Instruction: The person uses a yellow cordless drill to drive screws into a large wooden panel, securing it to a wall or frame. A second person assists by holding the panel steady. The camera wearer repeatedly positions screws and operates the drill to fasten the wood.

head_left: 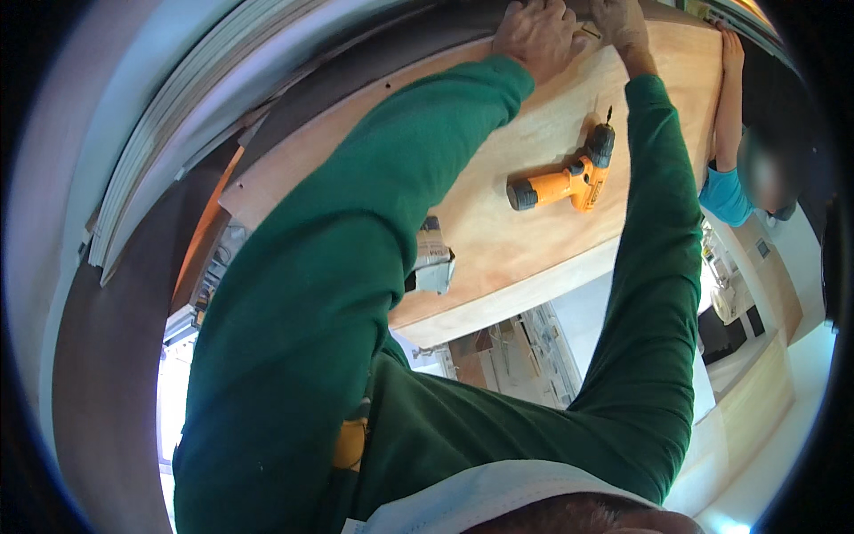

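My left hand is at the far edge of a pale plywood board, its fingers curled together; whatever is in them is hidden. Close beside it, my right hand has its fingers bent inward at the top edge of the picture, where they are partly cut off. Between the hands shows a small brass-coloured piece, too small to name. Nearer to me on the board, an orange and black cordless drill lies on its side, a dark bit in its chuck. Neither hand touches it.
An opened small cardboard box stands on the board by my left sleeve. Another person's hand rests at the board's right end. Long pale panels lean at the left. Below the board's near edge are trays of parts.
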{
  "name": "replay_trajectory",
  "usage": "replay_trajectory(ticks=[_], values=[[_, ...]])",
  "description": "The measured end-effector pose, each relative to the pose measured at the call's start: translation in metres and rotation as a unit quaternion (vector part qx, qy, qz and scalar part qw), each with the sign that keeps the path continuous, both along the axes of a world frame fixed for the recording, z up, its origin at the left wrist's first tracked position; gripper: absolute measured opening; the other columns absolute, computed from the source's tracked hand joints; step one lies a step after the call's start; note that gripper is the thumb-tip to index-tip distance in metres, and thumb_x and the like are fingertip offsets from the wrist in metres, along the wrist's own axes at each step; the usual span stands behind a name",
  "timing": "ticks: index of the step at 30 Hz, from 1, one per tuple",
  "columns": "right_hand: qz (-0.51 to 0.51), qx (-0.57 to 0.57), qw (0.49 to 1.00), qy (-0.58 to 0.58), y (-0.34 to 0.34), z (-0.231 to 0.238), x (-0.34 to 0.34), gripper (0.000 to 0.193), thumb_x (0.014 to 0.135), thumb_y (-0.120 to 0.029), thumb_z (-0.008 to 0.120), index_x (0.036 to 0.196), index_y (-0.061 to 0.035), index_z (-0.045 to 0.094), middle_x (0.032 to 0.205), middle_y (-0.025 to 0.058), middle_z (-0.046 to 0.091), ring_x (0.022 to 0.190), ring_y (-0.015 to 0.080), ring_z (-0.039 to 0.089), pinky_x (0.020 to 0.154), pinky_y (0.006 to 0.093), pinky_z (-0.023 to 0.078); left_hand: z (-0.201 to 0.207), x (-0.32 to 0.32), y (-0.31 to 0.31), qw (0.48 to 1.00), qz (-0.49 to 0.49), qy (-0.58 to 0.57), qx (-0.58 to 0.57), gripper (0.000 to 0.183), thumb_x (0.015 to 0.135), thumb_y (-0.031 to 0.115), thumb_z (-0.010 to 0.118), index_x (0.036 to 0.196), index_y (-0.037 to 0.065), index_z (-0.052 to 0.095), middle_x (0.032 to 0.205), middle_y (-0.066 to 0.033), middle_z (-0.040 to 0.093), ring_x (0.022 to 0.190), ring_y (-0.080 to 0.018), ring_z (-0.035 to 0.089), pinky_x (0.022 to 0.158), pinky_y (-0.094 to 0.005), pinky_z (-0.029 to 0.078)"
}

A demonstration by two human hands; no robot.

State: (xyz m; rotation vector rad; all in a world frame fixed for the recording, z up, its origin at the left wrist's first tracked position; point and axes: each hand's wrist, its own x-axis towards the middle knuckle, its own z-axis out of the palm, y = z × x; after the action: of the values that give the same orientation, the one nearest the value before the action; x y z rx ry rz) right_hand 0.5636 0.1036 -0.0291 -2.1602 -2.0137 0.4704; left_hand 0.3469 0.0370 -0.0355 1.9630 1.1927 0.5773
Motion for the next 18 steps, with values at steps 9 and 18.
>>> replay_trajectory(ticks=[9,18], values=[[-0.151,0.413,0.897,-0.046,-0.029,0.064,0.036,0.047,0.113,-0.028,0.035,0.121,0.0036,0.070,0.110,0.0183,0.074,0.098,0.0320,0.072,0.091,0.0422,0.059,-0.006,-0.002,0.006,0.999,0.015,0.047,0.014,0.040,0.104,0.044,0.057,0.113,0.008,0.072,0.115,-0.0103,0.065,0.112,-0.0298,0.064,0.094,-0.0504,0.050],[-0.336,0.100,0.934,-0.066,-0.029,0.021,0.015,0.052,0.112,-0.039,0.037,0.132,0.0039,0.057,0.127,0.0233,0.061,0.115,0.0386,0.057,0.101,0.0518,0.044,0.006,0.010,0.006,0.994,0.014,0.062,0.088,0.032,0.101,0.040,0.062,0.097,0.009,0.068,0.106,-0.0131,0.063,0.104,-0.0319,0.065,0.085,-0.0529,0.053]])
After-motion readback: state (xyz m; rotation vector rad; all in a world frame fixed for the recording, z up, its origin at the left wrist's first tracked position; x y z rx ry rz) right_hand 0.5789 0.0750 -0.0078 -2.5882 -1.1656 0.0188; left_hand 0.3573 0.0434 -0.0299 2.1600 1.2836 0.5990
